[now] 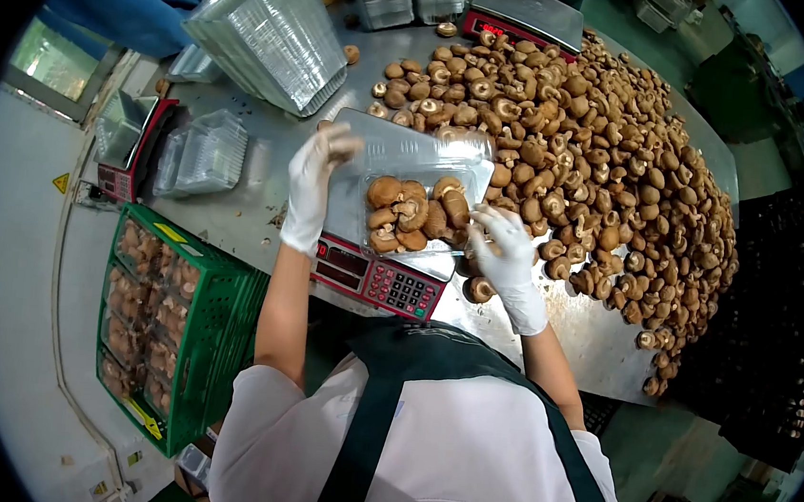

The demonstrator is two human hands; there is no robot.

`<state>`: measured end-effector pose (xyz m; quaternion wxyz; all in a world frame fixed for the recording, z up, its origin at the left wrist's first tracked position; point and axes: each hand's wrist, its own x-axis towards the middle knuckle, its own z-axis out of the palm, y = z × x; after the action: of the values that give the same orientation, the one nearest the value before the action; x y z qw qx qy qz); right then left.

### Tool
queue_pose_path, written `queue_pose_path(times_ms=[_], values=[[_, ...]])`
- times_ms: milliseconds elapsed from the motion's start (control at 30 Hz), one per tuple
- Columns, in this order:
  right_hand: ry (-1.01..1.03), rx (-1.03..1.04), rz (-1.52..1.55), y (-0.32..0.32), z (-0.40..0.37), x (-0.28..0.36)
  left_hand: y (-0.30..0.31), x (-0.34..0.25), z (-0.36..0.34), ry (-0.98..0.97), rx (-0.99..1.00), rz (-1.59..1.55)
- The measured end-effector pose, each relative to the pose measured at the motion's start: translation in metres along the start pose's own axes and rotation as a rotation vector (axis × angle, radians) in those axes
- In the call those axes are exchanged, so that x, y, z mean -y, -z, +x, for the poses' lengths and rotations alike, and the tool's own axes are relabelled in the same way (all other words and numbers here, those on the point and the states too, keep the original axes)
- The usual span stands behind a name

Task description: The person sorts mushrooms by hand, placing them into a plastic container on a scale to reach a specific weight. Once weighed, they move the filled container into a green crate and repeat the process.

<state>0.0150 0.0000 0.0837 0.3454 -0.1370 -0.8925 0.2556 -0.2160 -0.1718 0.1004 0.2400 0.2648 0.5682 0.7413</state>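
A clear plastic tray (474, 183) with several brown mushrooms (412, 212) in it rests on the metal plate of a red scale (380, 283). My left hand (315, 181), in a white glove, is raised beside the scale's left edge, its fingers bent and partly blurred. Near the tray's right side is my right hand (505, 250), also gloved, with curled fingertips close to the tray's edge. Whether those fingertips hold anything cannot be made out. A large heap of loose mushrooms (601, 163) lies to the right of the tray.
Stacked clear trays (282, 35) stand at the back left, with more trays (212, 153) below them. A second scale (138, 156) is at the left edge and a third (528, 15) at the back. A green crate (185, 352) holds packed mushrooms at the lower left.
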Motion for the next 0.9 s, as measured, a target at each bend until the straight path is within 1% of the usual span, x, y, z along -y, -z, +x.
queue_pose_path(times_ms=[33,100,167,200,233,300,333,367,400,433,467,533,567,633,667,700,767,800,833,900], values=[[-0.064,-0.042,0.039,0.002,-0.008,-0.011,0.002,0.0,-0.015,-0.001,-0.002,0.001],[-0.493,-0.076,0.212,0.013,-0.021,-0.022,0.003,0.002,-0.045,0.005,0.171,0.43],[-0.835,0.067,0.456,0.031,-0.014,-0.019,-0.019,-0.003,-0.072,-0.327,0.067,0.94],[-0.81,0.134,0.557,0.033,-0.016,-0.023,-0.022,0.013,-0.087,-0.225,-0.045,0.872],[-0.802,0.169,0.639,0.025,-0.025,-0.033,-0.019,0.033,-0.101,0.092,-0.135,0.595],[-0.846,0.372,0.595,0.025,-0.022,-0.024,-0.019,0.039,-0.112,0.514,-0.145,0.299],[-0.822,0.404,0.568,0.017,-0.026,-0.027,-0.022,0.039,-0.114,0.51,-0.146,0.3],[-0.857,0.343,0.684,0.012,-0.026,-0.023,-0.027,0.038,-0.116,0.513,-0.16,0.231],[-0.894,0.33,0.745,0.009,-0.024,-0.021,-0.031,0.037,-0.119,0.517,-0.176,0.161],[-0.931,0.321,0.805,0.007,-0.022,-0.021,-0.034,0.037,-0.119,0.514,-0.183,0.159],[-0.925,0.33,0.804,0.007,-0.021,-0.023,-0.037,0.037,-0.117,0.491,-0.195,0.094],[-0.951,0.378,0.907,0.007,-0.021,-0.027,-0.036,0.038,-0.115,0.459,-0.184,0.015],[-0.944,0.382,0.909,0.006,-0.021,-0.025,-0.034,0.04,-0.114,0.453,-0.188,0.015],[-0.844,0.312,0.899,0.005,-0.024,-0.02,-0.031,0.048,-0.115,0.398,-0.155,0.006],[-0.807,0.305,0.825,-0.001,-0.032,-0.029,-0.031,0.051,-0.117,0.358,-0.153,0.027],[-0.801,0.309,0.823,-0.003,-0.036,-0.027,-0.029,0.057,-0.12,0.352,-0.157,0.024],[-0.638,0.133,0.821,-0.006,-0.048,-0.02,-0.025,0.071,-0.129,0.163,-0.122,0.209],[-0.508,0.14,0.542,-0.005,-0.054,-0.022,-0.025,0.07,-0.131,0.032,-0.098,0.301],[-0.505,0.149,0.543,-0.004,-0.056,-0.025,-0.023,0.068,-0.134,0.033,-0.108,0.3],[-0.171,0.153,0.302,0.003,-0.063,-0.022,-0.019,0.055,-0.142,0.049,-0.095,0.592]])
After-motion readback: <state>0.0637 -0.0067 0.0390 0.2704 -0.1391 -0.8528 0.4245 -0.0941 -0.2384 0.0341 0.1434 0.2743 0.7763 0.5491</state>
